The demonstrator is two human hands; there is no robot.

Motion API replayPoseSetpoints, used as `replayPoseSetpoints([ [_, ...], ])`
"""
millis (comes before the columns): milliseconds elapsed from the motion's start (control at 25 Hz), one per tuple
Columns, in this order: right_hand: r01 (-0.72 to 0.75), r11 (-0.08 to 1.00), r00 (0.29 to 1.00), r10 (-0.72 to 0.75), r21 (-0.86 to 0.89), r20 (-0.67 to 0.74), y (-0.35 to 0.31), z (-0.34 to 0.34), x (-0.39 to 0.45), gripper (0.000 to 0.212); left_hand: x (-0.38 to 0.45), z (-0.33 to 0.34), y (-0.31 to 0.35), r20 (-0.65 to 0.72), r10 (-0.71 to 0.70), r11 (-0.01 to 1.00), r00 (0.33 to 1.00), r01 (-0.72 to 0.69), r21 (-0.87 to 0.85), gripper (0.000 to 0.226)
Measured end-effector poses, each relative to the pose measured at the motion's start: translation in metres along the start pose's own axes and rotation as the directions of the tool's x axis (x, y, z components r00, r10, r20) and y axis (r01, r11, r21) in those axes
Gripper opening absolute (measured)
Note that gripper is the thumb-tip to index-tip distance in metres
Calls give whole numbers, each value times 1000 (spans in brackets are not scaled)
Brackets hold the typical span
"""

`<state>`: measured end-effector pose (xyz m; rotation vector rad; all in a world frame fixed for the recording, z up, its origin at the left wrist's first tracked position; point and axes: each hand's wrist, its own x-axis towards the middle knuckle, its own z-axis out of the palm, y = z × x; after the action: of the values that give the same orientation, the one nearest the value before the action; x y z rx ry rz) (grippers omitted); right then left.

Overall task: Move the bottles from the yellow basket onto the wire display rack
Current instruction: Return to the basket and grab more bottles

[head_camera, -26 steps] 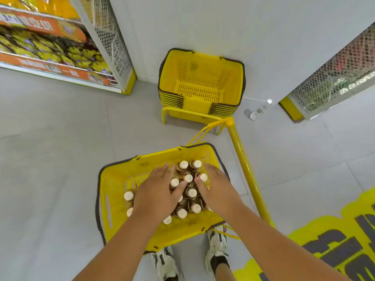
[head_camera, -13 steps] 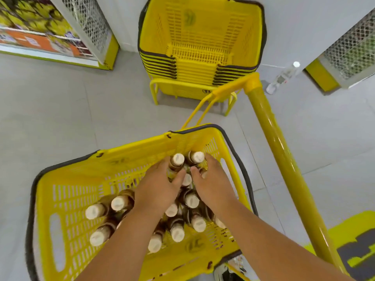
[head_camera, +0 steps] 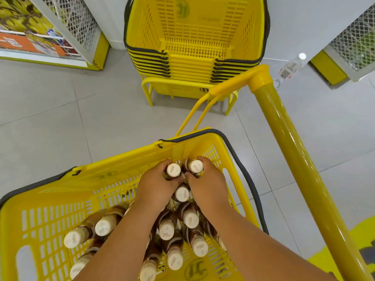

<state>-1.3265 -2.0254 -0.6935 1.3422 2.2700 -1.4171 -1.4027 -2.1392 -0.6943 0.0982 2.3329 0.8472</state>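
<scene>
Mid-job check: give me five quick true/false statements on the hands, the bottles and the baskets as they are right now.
1. The left hand grips a white-capped bottle. True.
2. The right hand rests on the yellow pole. False: its grip is on another bottle beside the first.
3. The yellow basket holding the bottles is nearly empty. False: many brown bottles remain inside.
4. A stack of empty baskets stands ahead on the floor. True.
5. All remaining bottles stand upright. False: several at the left lean over.
</scene>
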Motion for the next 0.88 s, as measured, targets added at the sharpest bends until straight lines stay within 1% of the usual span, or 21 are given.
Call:
replayPoseSetpoints([
  [120, -8, 998, 999, 11, 56, -48, 1, 6, 1, 20, -1, 2, -1, -37, 30, 999, 999, -30, -12, 44],
  [200, -8, 994, 998, 15, 110, -58, 2, 5, -1, 12, -4, 2, -2, -60, 73, 997, 996, -75, -21, 32],
  [240, -3, 992, 998, 10, 129, -54, 2, 4, -2, 9, -6, 0, -3, -74, 91, 995, 993, -94, -27, 30],
  [400, 78, 989, 996, -72, 123, -54, -6, -14, -14, 4, -21, -10, -1, -135, 102, 988, 986, -116, -103, 40],
  [520, 138, 985, 990, -134, 108, -43, -21, -34, -31, 10, -43, -28, 10, -142, 142, 972, 980, -165, -165, 47],
  [640, 215, 971, 977, -213, 101, -28, -41, -56, -51, 36, -64, -52, 21, -172, 187, 954, 967, -220, -202, 49],
  [720, 260, 959, 966, -259, 111, -29, -59, -75, -65, 45, -79, -72, 34, -189, 209, 938, 959, -251, -239, 49],
  [800, 299, 944, 954, -298, 136, -30, -81, -95, -81, 44, -98, -98, 55, -210, 227, 921, 951, -279, -271, 45],
  [880, 349, 923, 937, -346, 162, -49, -108, -119, -103, 37, -121, -131, 81, -233, 251, 920, 939, -307, -244, 41],
])
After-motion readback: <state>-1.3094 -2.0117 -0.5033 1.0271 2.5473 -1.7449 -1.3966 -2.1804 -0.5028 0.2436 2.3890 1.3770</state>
